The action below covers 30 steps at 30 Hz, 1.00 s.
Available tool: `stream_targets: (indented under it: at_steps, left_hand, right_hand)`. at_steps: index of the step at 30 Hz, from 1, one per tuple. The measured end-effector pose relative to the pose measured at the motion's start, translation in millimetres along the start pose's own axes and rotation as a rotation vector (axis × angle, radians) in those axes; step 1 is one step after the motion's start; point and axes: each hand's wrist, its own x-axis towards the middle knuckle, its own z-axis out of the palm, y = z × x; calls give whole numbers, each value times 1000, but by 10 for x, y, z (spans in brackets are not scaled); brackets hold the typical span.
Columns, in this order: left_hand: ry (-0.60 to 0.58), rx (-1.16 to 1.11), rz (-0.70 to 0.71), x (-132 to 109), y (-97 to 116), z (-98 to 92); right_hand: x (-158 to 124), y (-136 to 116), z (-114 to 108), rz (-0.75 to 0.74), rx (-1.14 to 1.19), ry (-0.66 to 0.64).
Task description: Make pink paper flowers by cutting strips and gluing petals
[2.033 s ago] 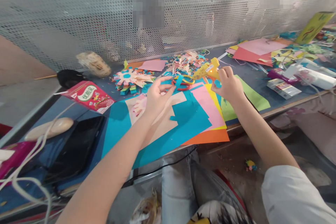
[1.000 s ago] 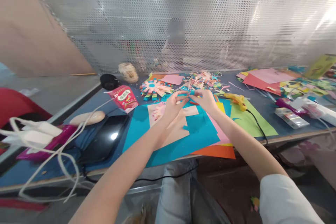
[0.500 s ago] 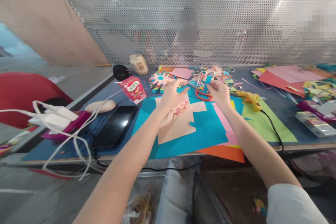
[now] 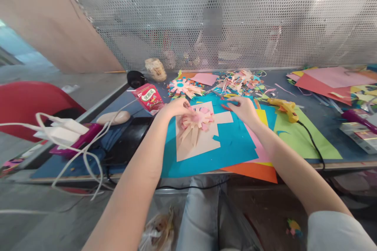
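A paper flower (image 4: 196, 120) with pink and peach petals rests on a cut peach sheet (image 4: 191, 152). My left hand (image 4: 177, 106) is at its upper left edge, fingers curled in and pinching the petals. To the right, my right hand (image 4: 243, 108) has its fingers closed at the red handle of a pair of scissors (image 4: 226, 107); the hand hides part of them. Under all this lies a large blue paper sheet (image 4: 235, 151). A finished-looking peach flower with a blue centre (image 4: 180, 85) lies behind my left hand.
A yellow glue gun (image 4: 284, 109) lies on green paper (image 4: 312, 137) at right. Paper scraps (image 4: 241, 81) pile up near the perforated metal screen (image 4: 176, 15). At left are a red drink carton (image 4: 149, 99), a phone (image 4: 129, 139), a mouse (image 4: 113, 117) and white cables (image 4: 85, 151).
My left hand has come down and left onto the pink flower, which now shows fully. The blue strip has left my right hand's fingers, which have lowered onto the scissors' handle.
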Motion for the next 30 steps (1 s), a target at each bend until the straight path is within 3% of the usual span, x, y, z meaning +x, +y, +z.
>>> stream_targets:
  at_steps: [4,8,12,15,19,22,26,28,30]
  left_hand:
    - [-43,-198,69,-13,2,-1]
    - [-105,-553,76,-119,136,-19]
    - [-134,-729,118,-215,263,-34]
    - [-88,-788,215,-237,289,-44]
    - [165,-782,483,-262,334,-68]
    - [531,-582,673,-310,405,-68]
    - [1028,-64,985,-389,473,-26]
    - [1142,144,1139,-424,484,-3]
    - [1183,254,1220,-453,491,13]
  right_hand:
    - [-8,-47,-36,-17,-39,83]
    - [-21,-112,-92,34,-69,115]
    - [-30,-108,-117,-19,104,113]
    - [-31,-95,-134,-107,212,200]
    - [-58,-141,-208,-269,249,394]
    - [-110,-208,-296,-457,163,505]
    - [-189,-273,-411,-766,6,637]
    - [-220,-288,-454,-917,-51,654]
    - [-244,-296,-480,-1035,-103,641]
